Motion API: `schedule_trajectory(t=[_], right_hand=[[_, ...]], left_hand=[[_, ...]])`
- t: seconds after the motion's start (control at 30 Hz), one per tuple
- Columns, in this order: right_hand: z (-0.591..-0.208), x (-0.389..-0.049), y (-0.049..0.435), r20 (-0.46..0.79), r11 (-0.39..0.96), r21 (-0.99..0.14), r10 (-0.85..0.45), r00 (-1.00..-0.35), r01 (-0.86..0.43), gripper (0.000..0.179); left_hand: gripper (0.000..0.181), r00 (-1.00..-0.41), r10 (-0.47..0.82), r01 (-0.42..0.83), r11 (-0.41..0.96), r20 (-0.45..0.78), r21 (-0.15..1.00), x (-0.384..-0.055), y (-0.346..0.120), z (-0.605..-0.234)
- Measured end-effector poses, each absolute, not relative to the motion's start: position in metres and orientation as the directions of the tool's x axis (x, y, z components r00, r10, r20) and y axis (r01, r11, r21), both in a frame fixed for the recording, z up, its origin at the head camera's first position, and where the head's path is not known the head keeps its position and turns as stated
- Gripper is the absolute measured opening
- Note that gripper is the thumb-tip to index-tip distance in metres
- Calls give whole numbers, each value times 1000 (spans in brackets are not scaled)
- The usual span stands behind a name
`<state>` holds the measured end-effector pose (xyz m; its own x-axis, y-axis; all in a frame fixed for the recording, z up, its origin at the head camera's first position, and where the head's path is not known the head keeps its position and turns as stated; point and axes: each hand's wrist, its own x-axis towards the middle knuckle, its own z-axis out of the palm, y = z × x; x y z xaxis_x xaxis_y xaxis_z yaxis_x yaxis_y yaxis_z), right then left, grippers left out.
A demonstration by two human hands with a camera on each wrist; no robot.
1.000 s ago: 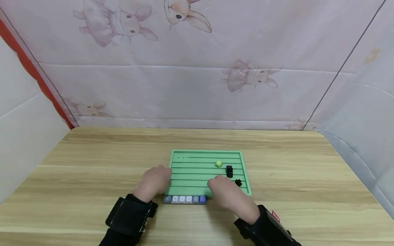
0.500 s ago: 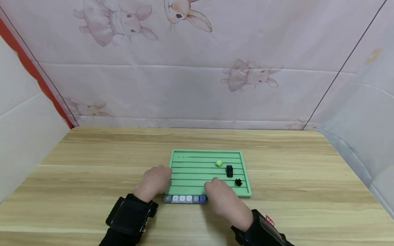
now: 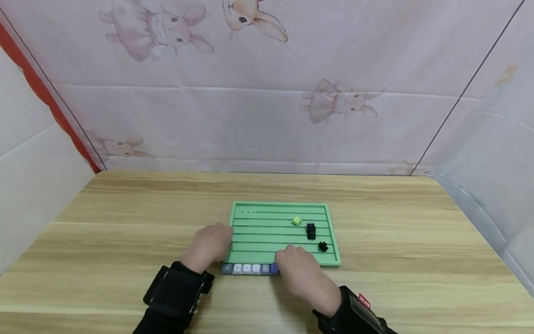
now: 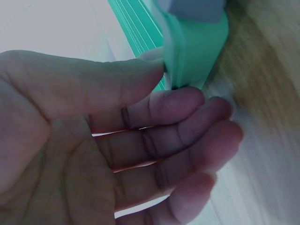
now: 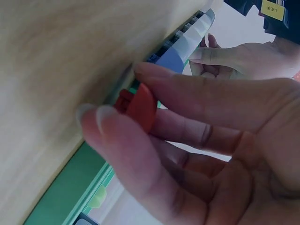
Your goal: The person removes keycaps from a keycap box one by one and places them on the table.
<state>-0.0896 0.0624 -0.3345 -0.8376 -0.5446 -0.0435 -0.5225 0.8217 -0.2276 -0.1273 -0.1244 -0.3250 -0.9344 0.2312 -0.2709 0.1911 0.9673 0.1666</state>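
My left hand grips the left edge of a green grooved tray; in the left wrist view its thumb and index finger meet the tray's corner. A row of grey, white and blue keycaps lines the tray's front edge. At the right end of that row is my right hand. Seen from the right wrist, it pinches a red keycap between thumb and fingers, close by the blue keycap. The head view hides the red keycap behind the hand.
On the tray's right half lie a lime-green keycap, black keycaps and a black piece. The tray rests on a wooden table, with a rabbit-print cloth behind it.
My right hand has moved left and a little toward me, up to the blue end of the keycap row. The left hand and tray have stayed in place.
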Motion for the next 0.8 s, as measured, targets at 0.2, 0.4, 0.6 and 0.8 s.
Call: schedule_trajectory(t=[0.2, 0.4, 0.6, 0.8], right_hand=[[-335, -90, 63, -45, 819, -226, -549, -835, -527, 19], [-331, -90, 67, -44, 805, -241, -568, -822, -543, 17], [-327, -92, 71, -85, 814, -272, -551, -830, -513, 18], [-327, -93, 72, -98, 814, -269, -556, -826, -515, 23]], left_hand=[[14, -935, 233, 196, 968, -266, 160, -127, -124, -324], [13, -935, 239, 204, 966, -263, 157, -128, -125, -325], [14, -935, 242, 209, 966, -259, 149, -128, -125, -326], [14, -935, 236, 203, 968, -264, 147, -128, -124, -326]])
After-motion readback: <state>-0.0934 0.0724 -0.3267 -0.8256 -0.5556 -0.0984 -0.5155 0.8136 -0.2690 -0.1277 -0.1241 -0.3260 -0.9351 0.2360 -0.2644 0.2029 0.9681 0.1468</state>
